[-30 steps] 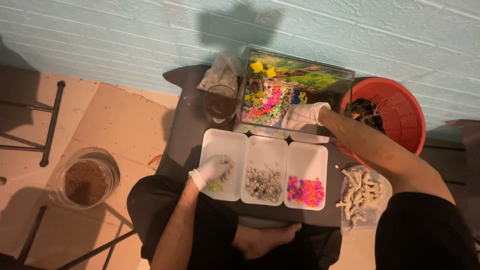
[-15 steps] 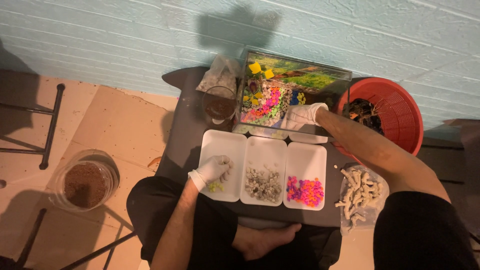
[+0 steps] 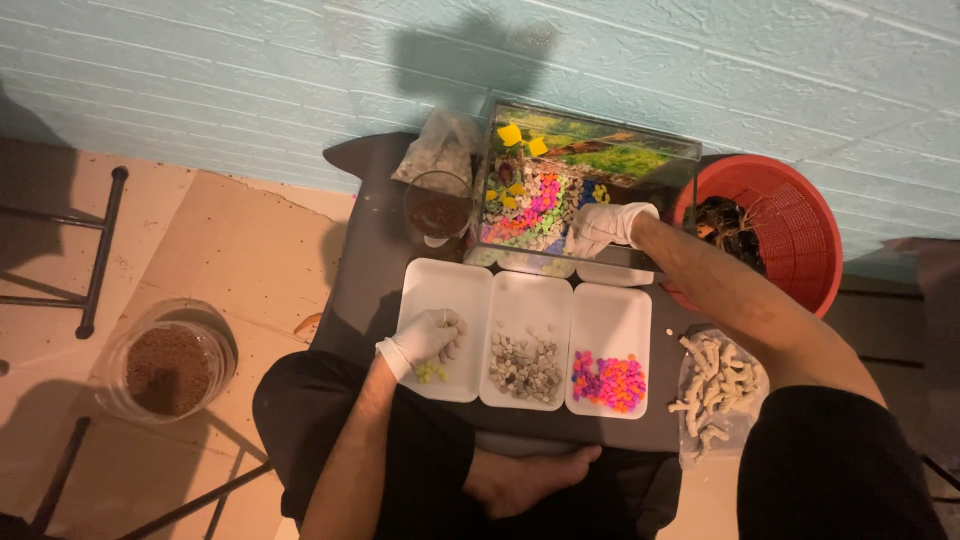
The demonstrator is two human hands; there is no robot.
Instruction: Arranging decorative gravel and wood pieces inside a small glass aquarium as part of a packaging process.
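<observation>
Head view: the left hand [image 3: 422, 341], in a white glove, rests in the left white tray [image 3: 446, 330], its fingers [image 3: 452, 325] curled loosely over the tray floor; whether they pinch anything cannot be told. A few yellow-green pebbles [image 3: 431, 372] lie just beside the palm, toward the near rim. The right hand [image 3: 604, 228], also gloved, is inside the small glass tank [image 3: 585, 185] at its near right corner, fingers bent down onto the bed of coloured gravel [image 3: 530, 205]; they look partly closed, but what they grasp is hidden. The middle tray [image 3: 535, 300] carries grey-brown stones [image 3: 526, 366], and the right tray [image 3: 612, 310] holds pink and orange gravel [image 3: 608, 380]. All three trays sit side by side on the dark worktop [image 3: 375, 250], touching the tank's near edge. A red basket [image 3: 790, 225] stands right of the tank, pale coral pieces [image 3: 715, 385] lie at the worktop's right end, and a jar of brown substrate [image 3: 170, 368] stands on the floor to the left.

Against half a second ago, both hands keep their places; the left fingers have drawn in slightly.
</observation>
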